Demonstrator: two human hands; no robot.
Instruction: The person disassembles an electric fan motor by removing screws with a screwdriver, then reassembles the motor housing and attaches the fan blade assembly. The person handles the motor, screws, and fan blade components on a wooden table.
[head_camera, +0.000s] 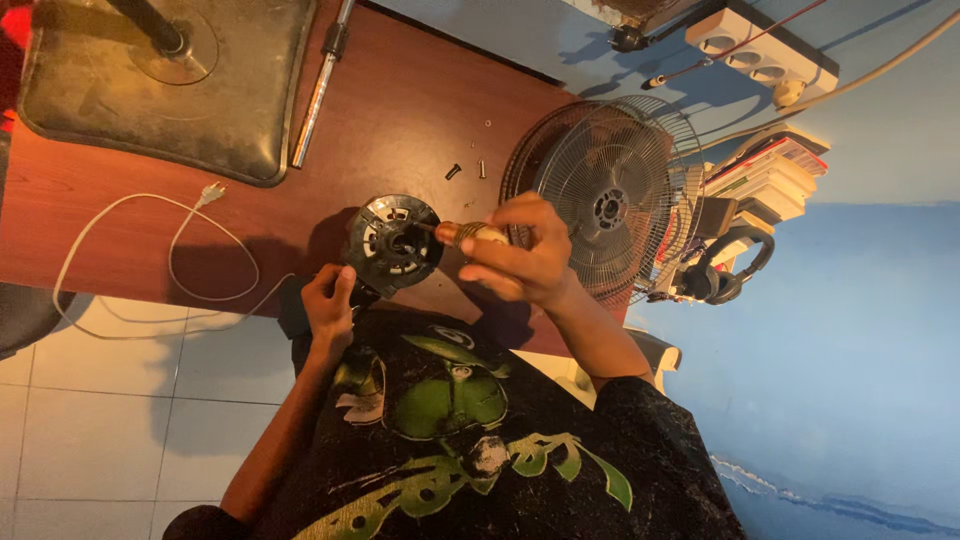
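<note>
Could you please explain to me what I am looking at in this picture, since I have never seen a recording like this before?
There is no machine here: a person wears a camera on the head, and it looks down past a black shirt with a green print at their two bare hands. The left hand grips the bottom of a round black fan motor housing, holding it up over the edge of a reddish-brown table. The right hand holds a screwdriver by its amber handle, its tip pointed into the middle of the housing. On the table lie a dusty black fan base, a metal pole, a white power cord with its plug, and a few small screws. A wire fan grille leans at the table's far end, beside headphones, stacked books and a white power strip.
</note>
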